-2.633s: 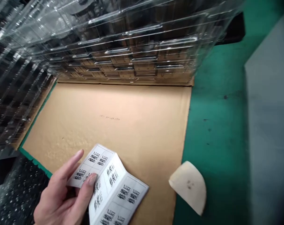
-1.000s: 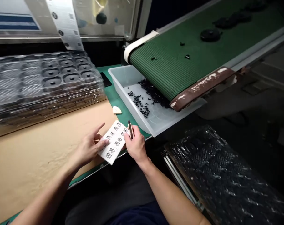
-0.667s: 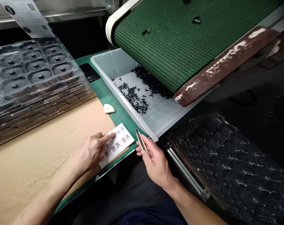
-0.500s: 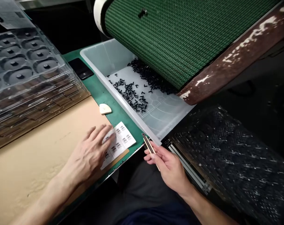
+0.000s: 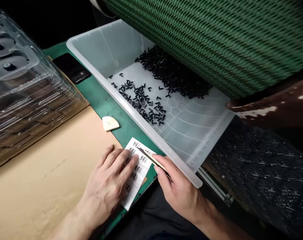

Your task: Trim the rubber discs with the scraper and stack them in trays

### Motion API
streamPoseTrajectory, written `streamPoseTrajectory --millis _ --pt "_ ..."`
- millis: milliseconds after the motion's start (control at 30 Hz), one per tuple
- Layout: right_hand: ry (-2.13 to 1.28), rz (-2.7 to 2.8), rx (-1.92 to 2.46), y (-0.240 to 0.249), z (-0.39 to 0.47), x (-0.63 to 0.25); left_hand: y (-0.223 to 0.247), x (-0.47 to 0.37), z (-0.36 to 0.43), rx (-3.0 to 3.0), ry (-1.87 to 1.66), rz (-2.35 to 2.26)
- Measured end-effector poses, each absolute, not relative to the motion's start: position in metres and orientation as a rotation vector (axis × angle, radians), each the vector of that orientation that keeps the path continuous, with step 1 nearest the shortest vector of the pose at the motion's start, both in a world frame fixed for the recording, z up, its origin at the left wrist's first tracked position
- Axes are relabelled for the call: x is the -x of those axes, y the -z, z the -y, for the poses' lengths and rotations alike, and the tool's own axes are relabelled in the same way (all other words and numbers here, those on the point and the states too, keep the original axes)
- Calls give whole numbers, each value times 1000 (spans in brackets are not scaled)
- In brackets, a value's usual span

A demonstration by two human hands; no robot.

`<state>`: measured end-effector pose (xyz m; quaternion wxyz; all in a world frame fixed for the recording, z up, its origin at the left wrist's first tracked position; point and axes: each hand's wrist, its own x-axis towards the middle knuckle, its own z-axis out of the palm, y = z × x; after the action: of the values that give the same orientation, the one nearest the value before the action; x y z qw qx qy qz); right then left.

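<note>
A white printed sheet (image 5: pixel 138 168) lies at the edge of the green table, partly over the cardboard. My left hand (image 5: pixel 108 183) rests flat on its left side, fingers slightly spread and touching the paper. In my right hand (image 5: pixel 178 186) is a slim cutter (image 5: pixel 155 161), pinched between thumb and fingers, its tip at the upper part of the sheet among the printed marks. A small pale wedge-shaped piece (image 5: pixel 110 123) sits on the table just beyond my left hand.
A translucent bin (image 5: pixel 101 83) holds many small black parts (image 5: pixel 176 73) under a green conveyor belt (image 5: pixel 204 40). Stacked clear trays (image 5: pixel 33 86) stand on cardboard (image 5: pixel 53 160) at the left, beside a black phone (image 5: pixel 71 68). Dark wrapped material (image 5: pixel 266 173) is at right.
My right hand has brought the cutter from beside the bin's corner onto the sheet. My left hand has settled on the paper, which now lies at a steeper angle. The view has moved closer.
</note>
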<state>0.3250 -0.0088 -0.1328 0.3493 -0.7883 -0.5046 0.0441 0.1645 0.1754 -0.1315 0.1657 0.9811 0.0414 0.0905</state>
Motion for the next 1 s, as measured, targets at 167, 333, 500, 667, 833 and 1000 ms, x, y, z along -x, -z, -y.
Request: streamPoseTrajectory --millis 167,333,500,667,833,1000 --pt "-132 1327 2139 136 6 -323 139 -159 -186 -2720 -255 -37" --pt "-120 1344 2163 132 11 -318 138 -157 -188 -2693 -247 22" --pt "-104 1377 2149 130 14 -310 134 -155 -188 -2671 -222 87" --pt "-117 1360 2175 134 13 -308 135 -154 -188 -2687 -211 95" --pt "-130 1346 2173 133 9 -307 136 -153 -189 -2687 -211 83" --pt "-113 1327 2163 133 6 -306 136 -153 -188 -2674 -217 76"
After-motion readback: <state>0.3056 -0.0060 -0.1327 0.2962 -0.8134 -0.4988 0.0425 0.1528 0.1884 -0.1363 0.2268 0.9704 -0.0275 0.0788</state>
